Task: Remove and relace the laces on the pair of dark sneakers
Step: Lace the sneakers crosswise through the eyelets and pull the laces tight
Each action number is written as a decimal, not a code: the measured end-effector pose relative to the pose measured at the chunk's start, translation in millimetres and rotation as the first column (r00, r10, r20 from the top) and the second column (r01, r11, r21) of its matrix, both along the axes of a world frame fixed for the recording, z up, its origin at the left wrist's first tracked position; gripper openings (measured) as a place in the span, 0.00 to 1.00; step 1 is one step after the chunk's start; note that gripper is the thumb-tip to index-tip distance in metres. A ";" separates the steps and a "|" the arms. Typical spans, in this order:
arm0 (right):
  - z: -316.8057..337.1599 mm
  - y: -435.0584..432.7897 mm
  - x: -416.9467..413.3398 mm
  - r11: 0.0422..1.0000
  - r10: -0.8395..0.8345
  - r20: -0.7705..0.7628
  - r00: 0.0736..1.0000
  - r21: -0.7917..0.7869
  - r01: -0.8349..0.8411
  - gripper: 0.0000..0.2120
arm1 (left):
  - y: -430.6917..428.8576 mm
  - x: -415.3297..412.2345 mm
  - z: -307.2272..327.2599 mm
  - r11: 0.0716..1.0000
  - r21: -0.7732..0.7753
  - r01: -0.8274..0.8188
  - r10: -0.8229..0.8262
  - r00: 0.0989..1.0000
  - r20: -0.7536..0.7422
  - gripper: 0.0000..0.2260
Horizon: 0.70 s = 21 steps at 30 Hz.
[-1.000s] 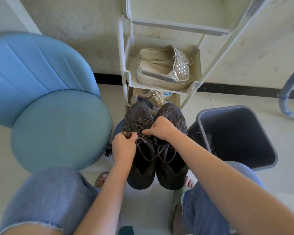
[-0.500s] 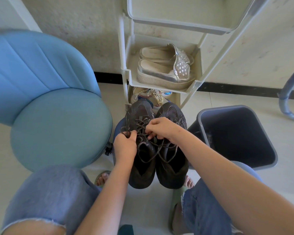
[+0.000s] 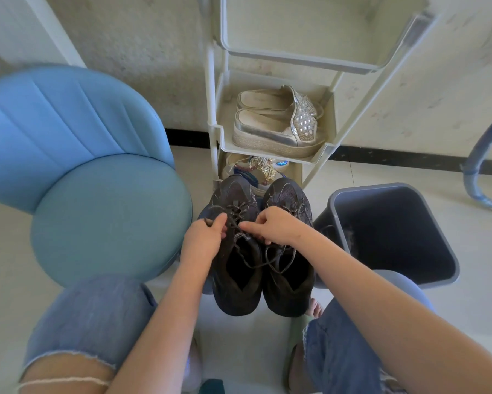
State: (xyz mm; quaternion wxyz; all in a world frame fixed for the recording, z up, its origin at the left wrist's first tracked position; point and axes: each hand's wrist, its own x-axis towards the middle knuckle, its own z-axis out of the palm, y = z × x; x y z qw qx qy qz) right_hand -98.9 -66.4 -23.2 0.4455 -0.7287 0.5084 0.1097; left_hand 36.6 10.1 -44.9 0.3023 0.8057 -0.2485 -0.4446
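you're early on: your left hand [image 3: 203,241] and right hand [image 3: 277,226] each pinch the laces [image 3: 270,258] (both dark sneakers [image 3: 236,294] look laced); unlacing and relacing remain.

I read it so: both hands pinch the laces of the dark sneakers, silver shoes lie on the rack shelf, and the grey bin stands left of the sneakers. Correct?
Only one part is wrong: the head view shows the grey bin right of the dark sneakers. The left hand and right hand do pinch the laces, and silver shoes lie on the rack shelf.
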 end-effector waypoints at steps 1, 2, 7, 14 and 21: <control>0.9 2.0 -1.6 1.000 -0.002 -0.002 1.000 0.006 0.002 0.23 | 2.2 -0.4 2.4 0.996 0.038 0.077 -0.078 0.997 0.027 0.15; 2.0 4.0 -3.0 1.000 -0.010 -0.003 1.000 0.008 0.010 0.23 | 5.1 -2.0 3.9 0.986 0.068 0.153 -0.158 0.986 0.062 0.14; 5.3 12.3 0.3 0.997 -0.056 -0.024 0.998 -0.058 0.055 0.21 | 16.7 -11.5 4.8 0.950 0.125 0.285 -0.305 0.935 0.184 0.16; 8.3 24.7 5.6 0.987 0.045 -0.085 0.995 -0.149 -0.057 0.11 | 19.6 -14.0 2.6 0.921 0.174 0.347 -0.389 0.816 0.428 0.21; -0.3 33.3 7.3 0.936 0.045 -0.185 0.982 -0.335 -0.106 0.06 | 21.3 -16.8 2.7 0.907 0.191 0.375 -0.415 0.729 0.545 0.13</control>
